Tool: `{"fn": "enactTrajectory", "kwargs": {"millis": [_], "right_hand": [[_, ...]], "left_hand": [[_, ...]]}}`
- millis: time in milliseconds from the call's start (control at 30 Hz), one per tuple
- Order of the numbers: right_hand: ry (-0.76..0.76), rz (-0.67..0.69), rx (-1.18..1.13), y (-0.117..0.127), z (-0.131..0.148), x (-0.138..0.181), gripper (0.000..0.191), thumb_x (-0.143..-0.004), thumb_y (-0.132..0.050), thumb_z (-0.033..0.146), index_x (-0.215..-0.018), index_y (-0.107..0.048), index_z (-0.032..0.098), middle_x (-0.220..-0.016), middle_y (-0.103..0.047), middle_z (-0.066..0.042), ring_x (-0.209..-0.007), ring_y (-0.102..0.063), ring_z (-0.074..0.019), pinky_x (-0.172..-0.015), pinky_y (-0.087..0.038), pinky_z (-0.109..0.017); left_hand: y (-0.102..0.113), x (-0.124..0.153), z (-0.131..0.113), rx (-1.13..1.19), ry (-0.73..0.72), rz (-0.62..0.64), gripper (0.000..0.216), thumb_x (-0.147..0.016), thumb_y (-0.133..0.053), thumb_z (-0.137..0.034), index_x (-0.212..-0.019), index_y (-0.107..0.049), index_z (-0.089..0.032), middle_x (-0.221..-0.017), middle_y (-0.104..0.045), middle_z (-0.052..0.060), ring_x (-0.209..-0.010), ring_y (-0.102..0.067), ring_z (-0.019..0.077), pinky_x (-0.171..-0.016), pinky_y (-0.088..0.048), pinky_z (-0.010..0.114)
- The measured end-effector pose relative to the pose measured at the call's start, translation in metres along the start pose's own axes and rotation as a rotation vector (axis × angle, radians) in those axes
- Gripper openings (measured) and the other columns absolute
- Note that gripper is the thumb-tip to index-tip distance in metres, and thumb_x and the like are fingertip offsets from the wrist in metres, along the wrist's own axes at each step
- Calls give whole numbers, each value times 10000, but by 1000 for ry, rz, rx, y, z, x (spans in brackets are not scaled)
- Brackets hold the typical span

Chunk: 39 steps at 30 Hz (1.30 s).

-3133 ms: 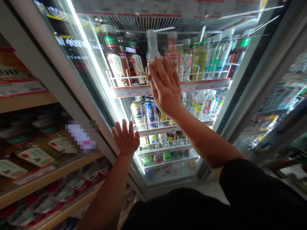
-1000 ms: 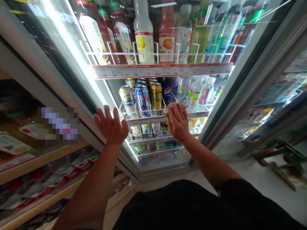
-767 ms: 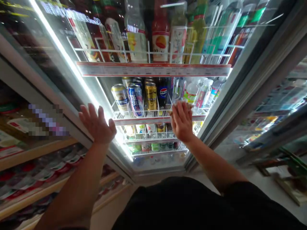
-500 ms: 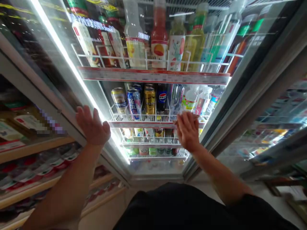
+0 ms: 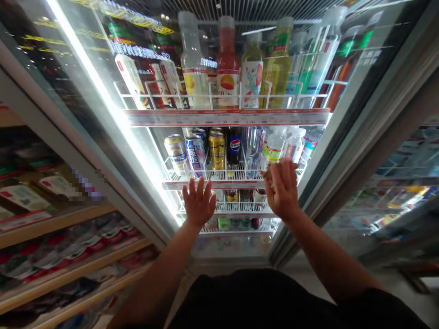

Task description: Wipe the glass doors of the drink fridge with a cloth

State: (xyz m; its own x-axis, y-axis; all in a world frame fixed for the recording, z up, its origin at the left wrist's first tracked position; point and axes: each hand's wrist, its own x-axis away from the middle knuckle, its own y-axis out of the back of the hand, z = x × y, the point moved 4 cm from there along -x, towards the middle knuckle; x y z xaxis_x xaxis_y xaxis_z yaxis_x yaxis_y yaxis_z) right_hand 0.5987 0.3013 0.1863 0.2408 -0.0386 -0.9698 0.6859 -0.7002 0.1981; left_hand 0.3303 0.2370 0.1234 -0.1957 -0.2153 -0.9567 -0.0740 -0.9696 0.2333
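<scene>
My left hand has its fingers spread, with nothing in it. It is in front of the lower shelves of a lit drinks fridge, below several cans; whether it touches the glass door, I cannot tell. Further right, my right hand is closed over a crumpled brownish cloth, whose edges show past the fingers. That hand is at the glass, in front of a clear bottle with a green label. Nearby on the same shelf stand a gold can, a blue-and-silver can and a dark Pepsi bottle.
Tall bottles, one of them red, stand on the upper shelf behind a price strip. A bright light strip runs down the left side. Wooden shelves with packed goods are at left, the metal door frame at right.
My left hand has moved right, from the door's left edge to the front of the lower shelves. The right hand, with the cloth, has shifted slightly right. The view has tilted up a little.
</scene>
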Motion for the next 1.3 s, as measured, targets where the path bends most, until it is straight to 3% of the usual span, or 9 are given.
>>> {"fn": "enactTrajectory", "kwargs": {"millis": [67,133,300,533,767,967,1100,1200,1300], "right_hand": [[-69,-111,31,6,-11,-11,845,-1012,-637,206,-1711,-163,235,-1790,-115,-79,-1642,-202,-319,-1302,-361,-534],[-68,-96,50,2,-6,-4,802,-1022,-612,205,-1706,-194,221,-1775,-190,-99,-1633,-242,-318,-1293,-372,-541],[223,245,-70,-23,40,42,610,-1036,-526,144,-1631,-419,226,-1564,-595,-75,-1579,-386,-202,-1326,-316,-407],[-140,110,11,-16,12,-3,657,-1050,-540,228,-1670,-338,311,-1694,-421,-78,-1632,-232,-352,-1296,-302,-616],[229,306,-106,-26,48,51,574,-1023,-555,159,-1590,-490,223,-1503,-654,-75,-1596,-350,-198,-1331,-256,-391],[12,218,-10,-21,20,37,552,-1049,-531,261,-1599,-480,261,-1638,-502,-117,-1619,-289,-322,-1290,-285,-586],[144,171,-58,-29,30,55,564,-1036,-559,221,-1595,-485,252,-1614,-538,-97,-1628,-267,-271,-1329,-241,-511],[235,268,-146,-33,44,80,568,-1007,-612,195,-1567,-528,237,-1554,-604,-87,-1621,-288,-249,-1337,-252,-452],[159,272,-155,-31,44,82,579,-996,-640,209,-1564,-536,252,-1583,-569,-104,-1578,-375,-333,-1299,-320,-560]], "left_hand": [[-6,-1,-1,-61,-8,-49,559,-1030,-521,-314,-1571,-508,-176,-1557,-551,165,-1630,-181,288,-1348,-105,505],[-10,1,0,-89,-4,-53,526,-1029,-510,-339,-1528,-563,-180,-1523,-585,163,-1623,-212,294,-1344,-118,521],[-11,4,0,-85,4,-58,520,-1026,-499,-354,-1505,-586,-170,-1505,-602,161,-1620,-225,286,-1350,-95,509],[-22,12,4,40,166,86,534,-1056,-434,-497,-1448,-642,-199,-1528,-586,140,-1640,-158,276,-1359,0,529],[-24,15,5,102,228,224,599,-1075,-357,-565,-1533,-554,-233,-1609,-506,100,-1650,-84,265,-1355,26,556],[-27,10,-1,112,293,304,638,-1065,-323,-594,-1541,-539,-228,-1651,-447,91,-1651,-59,278,-1345,54,555],[-28,5,-5,104,313,352,715,-1048,-271,-669,-1525,-551,-216,-1662,-432,77,-1649,-91,280,-1340,61,544],[-23,-1,-7,49,404,468,718,-1018,-365,-694,-1520,-556,-218,-1680,-403,63,-1647,-83,310,-1338,37,560],[-14,-8,-11,19,469,551,693,-996,-460,-669,-1528,-552,-236,-1686,-392,31,-1641,-60,329,-1343,1,559]]}}
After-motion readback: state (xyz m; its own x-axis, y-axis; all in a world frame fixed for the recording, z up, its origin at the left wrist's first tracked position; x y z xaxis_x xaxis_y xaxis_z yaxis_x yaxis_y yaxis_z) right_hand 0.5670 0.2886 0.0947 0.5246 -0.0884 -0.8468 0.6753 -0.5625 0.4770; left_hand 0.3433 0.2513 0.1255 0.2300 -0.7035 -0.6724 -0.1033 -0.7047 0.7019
